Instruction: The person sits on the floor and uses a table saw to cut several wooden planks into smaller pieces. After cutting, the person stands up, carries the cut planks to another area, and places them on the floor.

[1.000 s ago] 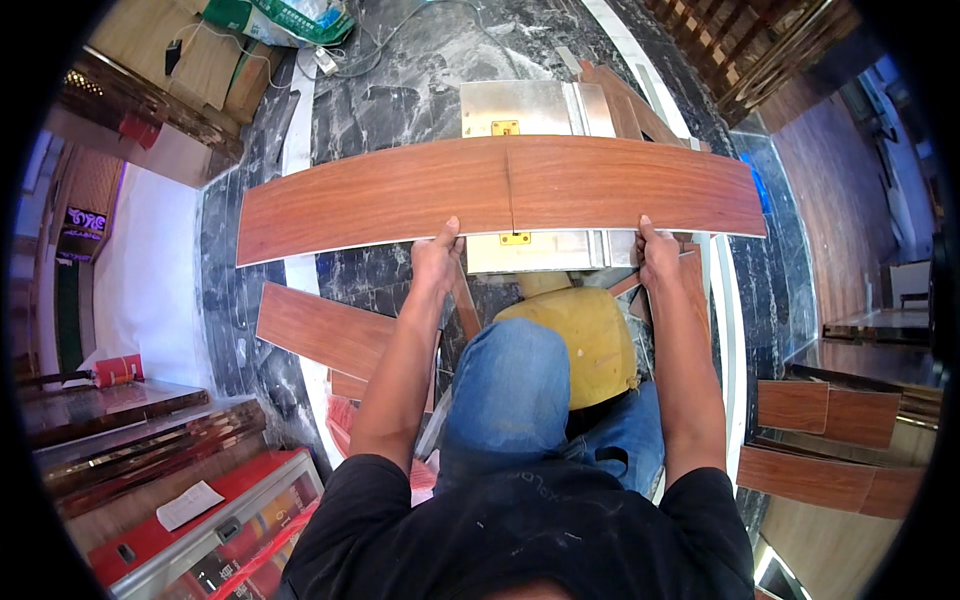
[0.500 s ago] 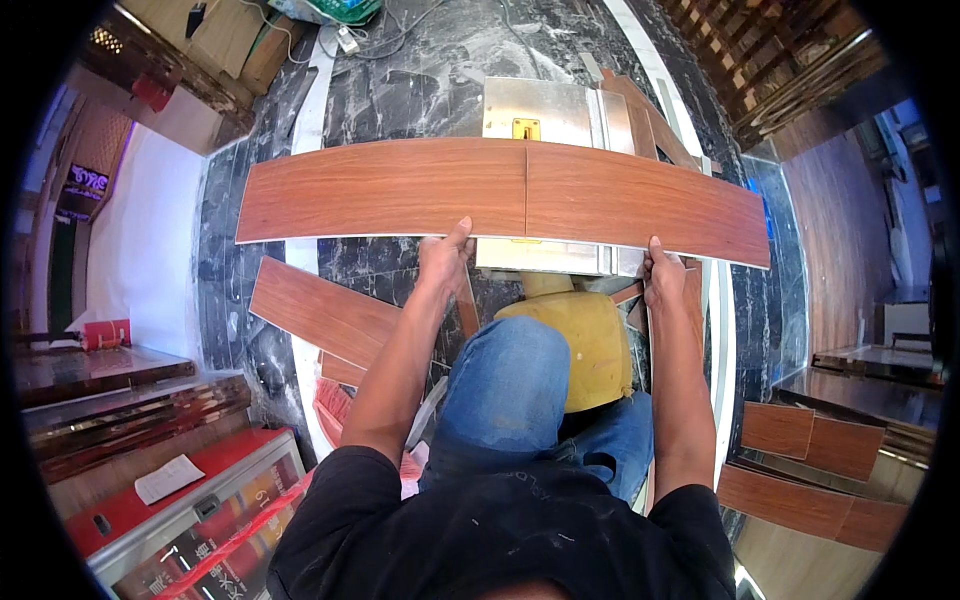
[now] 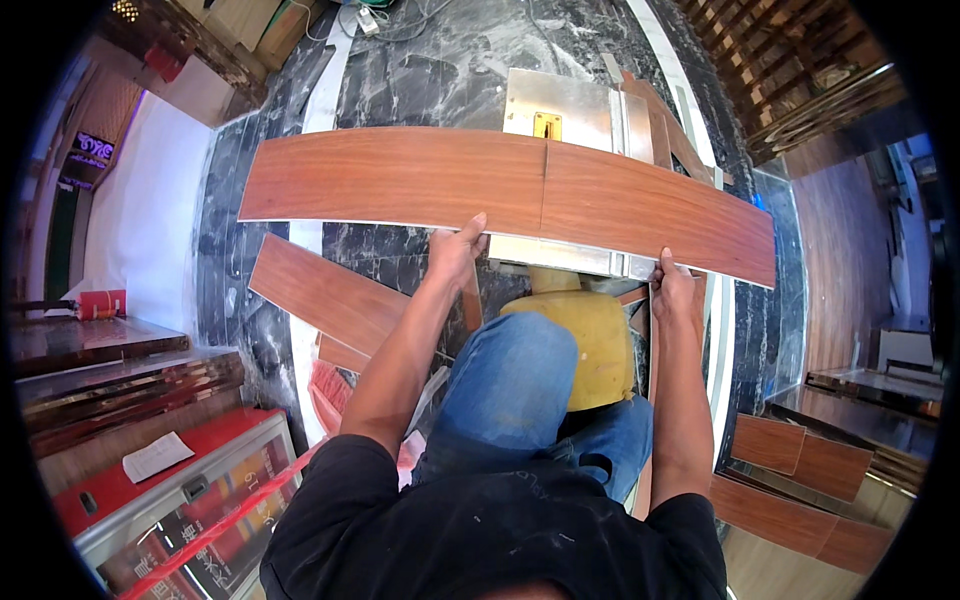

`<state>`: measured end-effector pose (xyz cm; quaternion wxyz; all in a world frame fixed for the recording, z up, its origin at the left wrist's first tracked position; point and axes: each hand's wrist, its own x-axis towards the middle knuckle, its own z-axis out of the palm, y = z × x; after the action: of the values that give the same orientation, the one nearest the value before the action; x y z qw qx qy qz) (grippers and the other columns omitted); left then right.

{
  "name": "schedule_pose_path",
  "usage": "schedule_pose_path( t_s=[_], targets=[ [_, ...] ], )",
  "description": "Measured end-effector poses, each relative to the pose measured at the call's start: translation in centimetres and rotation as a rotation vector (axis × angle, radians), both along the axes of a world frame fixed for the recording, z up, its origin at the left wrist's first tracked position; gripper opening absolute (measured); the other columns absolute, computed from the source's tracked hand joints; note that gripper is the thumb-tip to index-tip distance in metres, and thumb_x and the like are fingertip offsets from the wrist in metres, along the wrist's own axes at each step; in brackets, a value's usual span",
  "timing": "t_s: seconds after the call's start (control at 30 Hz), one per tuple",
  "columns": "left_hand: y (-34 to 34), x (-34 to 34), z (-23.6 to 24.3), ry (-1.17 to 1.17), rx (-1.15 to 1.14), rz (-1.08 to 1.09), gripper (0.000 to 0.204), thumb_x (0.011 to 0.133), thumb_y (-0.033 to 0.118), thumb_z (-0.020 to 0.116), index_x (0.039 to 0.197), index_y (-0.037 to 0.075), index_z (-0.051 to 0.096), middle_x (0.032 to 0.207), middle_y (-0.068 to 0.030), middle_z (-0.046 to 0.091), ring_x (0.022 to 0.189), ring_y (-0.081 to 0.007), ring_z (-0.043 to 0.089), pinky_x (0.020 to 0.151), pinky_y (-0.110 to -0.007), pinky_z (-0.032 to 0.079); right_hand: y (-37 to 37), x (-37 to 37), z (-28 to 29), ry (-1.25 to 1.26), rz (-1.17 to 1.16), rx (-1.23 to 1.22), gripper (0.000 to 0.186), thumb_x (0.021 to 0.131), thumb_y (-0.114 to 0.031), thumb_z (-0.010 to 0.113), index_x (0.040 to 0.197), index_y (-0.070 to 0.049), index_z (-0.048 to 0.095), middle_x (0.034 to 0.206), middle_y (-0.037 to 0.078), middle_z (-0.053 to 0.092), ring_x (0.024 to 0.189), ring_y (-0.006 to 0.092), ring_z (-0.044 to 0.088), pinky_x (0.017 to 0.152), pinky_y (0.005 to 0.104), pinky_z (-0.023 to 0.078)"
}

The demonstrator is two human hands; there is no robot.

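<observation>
Two reddish-brown wood-grain planks lie end to end across a small metal saw table [image 3: 560,105]. They meet at a thin seam over the table. My left hand [image 3: 455,250] grips the near edge of the left plank [image 3: 400,180], close to the seam. My right hand [image 3: 672,290] holds the near edge of the right plank [image 3: 650,210], by the table's front corner. My knees in blue jeans sit just below the table.
A yellow container [image 3: 595,340] stands under the table, between my legs. Another wood-grain plank [image 3: 320,295] lies on the dark marble floor to the left, with offcuts beyond the table. More planks [image 3: 800,460] lie lower right. Red cabinets [image 3: 170,480] stand lower left.
Both hands stay on the planks' near edges. The right plank now slopes down a little more to the right. The view has shifted slightly.
</observation>
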<state>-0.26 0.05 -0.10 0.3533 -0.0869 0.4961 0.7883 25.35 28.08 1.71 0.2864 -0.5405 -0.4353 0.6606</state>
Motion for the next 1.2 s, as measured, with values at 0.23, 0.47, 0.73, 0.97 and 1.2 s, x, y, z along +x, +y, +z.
schedule_pose_path(
  t_s=[0.23, 0.47, 0.73, 0.97, 1.2],
  targets=[
    [-0.1, 0.1, -0.7, 0.025, 0.01, -0.002, 0.026, 0.088, 0.009, 0.072, 0.111, 0.002, 0.061, 0.101, -0.0053, 0.065, 0.085, -0.0141, 0.063, 0.069, -0.026, 0.052, 0.0, 0.5, 0.2, -0.023, 0.049, -0.013, 0.018, 0.096, -0.026, 0.065, 0.092, -0.011, 0.056, 0.072, -0.003, 0.052, 0.058, 0.0083, 0.046, 0.053, 0.0229, 0.039],
    [-2.2, 2.2, -0.3, 0.055, 0.102, 0.049, 0.034, 0.088, 0.009, 0.072, 0.117, -0.003, 0.057, 0.108, -0.0089, 0.063, 0.093, -0.0161, 0.063, 0.077, -0.03, 0.052, -0.2, 1.3, -0.3, -0.033, 0.091, -0.03, 0.016, 0.096, -0.024, 0.065, 0.095, -0.011, 0.057, 0.074, -0.004, 0.052, 0.062, 0.0079, 0.048, 0.056, 0.0232, 0.042],
    [-16.9, 0.6, -0.4, 0.069, -0.148, -0.025, 0.054, 0.082, 0.023, 0.078, 0.125, -0.001, 0.055, 0.117, -0.01, 0.063, 0.106, -0.0221, 0.061, 0.092, -0.038, 0.047, -4.3, 5.3, 1.1, 0.364, -0.06, 0.0, 0.033, 0.097, -0.011, 0.057, 0.128, -0.002, 0.051, 0.118, 0.01, 0.063, 0.101, 0.0188, 0.063, 0.085, 0.0325, 0.054],
    [-29.2, 0.4, -7.7, 0.015, -0.597, -0.147, 0.051, 0.087, 0.019, 0.074, 0.129, 0.002, 0.05, 0.11, -0.0051, 0.065, 0.099, -0.0182, 0.061, 0.078, -0.035, 0.052, -3.8, 16.0, 5.0, 0.488, -0.221, 0.062, 0.034, 0.094, -0.006, 0.057, 0.128, 0.0, 0.05, 0.13, 0.013, 0.057, 0.12, 0.0242, 0.055, 0.106, 0.0401, 0.044],
    [-36.0, 2.7, -19.6, -0.458, -0.483, -0.249, 0.067, 0.087, 0.022, 0.074, 0.143, 0.013, 0.039, 0.127, -0.0033, 0.06, 0.103, -0.0229, 0.064, 0.078, -0.039, 0.058, -3.0, 31.3, 13.7, 0.279, -0.438, 0.453, 0.049, 0.093, -0.005, 0.058, 0.139, 0.001, 0.042, 0.138, 0.01, 0.052, 0.128, 0.0234, 0.049, 0.111, 0.0374, 0.036]
  ],
)
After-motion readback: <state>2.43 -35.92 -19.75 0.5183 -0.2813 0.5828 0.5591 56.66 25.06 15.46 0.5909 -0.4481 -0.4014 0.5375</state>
